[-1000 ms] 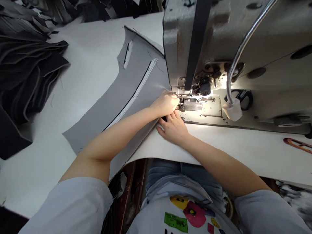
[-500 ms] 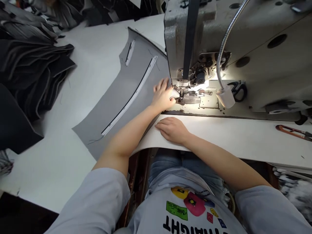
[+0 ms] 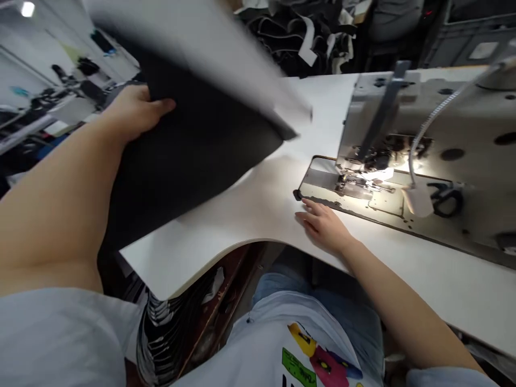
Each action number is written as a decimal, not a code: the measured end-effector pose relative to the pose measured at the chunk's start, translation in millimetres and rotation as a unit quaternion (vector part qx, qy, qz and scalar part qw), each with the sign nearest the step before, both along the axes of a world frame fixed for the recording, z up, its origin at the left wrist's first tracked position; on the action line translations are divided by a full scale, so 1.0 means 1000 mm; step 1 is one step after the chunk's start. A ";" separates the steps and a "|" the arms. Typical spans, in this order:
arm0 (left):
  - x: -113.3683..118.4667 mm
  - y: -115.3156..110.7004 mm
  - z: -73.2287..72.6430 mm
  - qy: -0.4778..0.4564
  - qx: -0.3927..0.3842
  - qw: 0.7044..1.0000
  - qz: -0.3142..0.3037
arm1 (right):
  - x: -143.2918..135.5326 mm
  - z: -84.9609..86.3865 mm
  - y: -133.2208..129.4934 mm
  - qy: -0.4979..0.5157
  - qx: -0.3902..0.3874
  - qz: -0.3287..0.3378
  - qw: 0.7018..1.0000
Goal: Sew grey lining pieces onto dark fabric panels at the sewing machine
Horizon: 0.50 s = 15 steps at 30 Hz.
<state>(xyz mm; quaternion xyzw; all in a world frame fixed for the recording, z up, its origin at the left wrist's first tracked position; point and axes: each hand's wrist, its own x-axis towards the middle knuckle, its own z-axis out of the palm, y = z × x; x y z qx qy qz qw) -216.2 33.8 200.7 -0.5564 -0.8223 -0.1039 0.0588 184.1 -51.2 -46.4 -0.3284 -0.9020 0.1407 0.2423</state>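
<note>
A large panel of fabric (image 3: 189, 140), black on one face and grey on the other, hangs raised over the left of the table, its upper part smeared by motion. My left hand (image 3: 135, 110) grips its left edge, the thumb on the black face and the fingers hidden behind. My right hand (image 3: 322, 223) lies flat on the white table with fingers stretched out, holding nothing. Its fingertips are near the front left corner of the sewing machine's bed plate (image 3: 322, 185). The lit presser foot (image 3: 355, 185) has no fabric under it.
The sewing machine (image 3: 455, 123) stands at the right, with black scissors (image 3: 447, 199) on its bed and a bendable lamp (image 3: 419, 200) in front. Dark fabric pieces (image 3: 282, 37) are heaped behind the table. More stacked pieces (image 3: 161, 333) hang below the table's curved front edge (image 3: 209, 266).
My left hand has lifted the panel away from the presser foot, up and to the left, turning its black face toward me. The view has swung left. My right hand still rests on the table.
</note>
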 end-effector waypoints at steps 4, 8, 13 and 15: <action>-0.027 -0.034 -0.046 0.017 -0.133 0.991 0.000 | 0.000 -0.002 -0.006 0.019 0.043 -0.031 0.998; -0.020 -0.054 -0.151 0.001 -0.155 0.983 -0.094 | -0.021 0.000 -0.001 0.006 0.133 -0.070 0.989; -0.041 -0.049 -0.224 -0.014 -0.136 0.970 -0.202 | -0.091 0.000 0.027 -0.087 0.188 0.039 0.978; -0.071 -0.047 -0.226 -0.007 -0.113 0.958 -0.264 | -0.118 -0.003 0.038 -0.123 0.166 0.073 0.976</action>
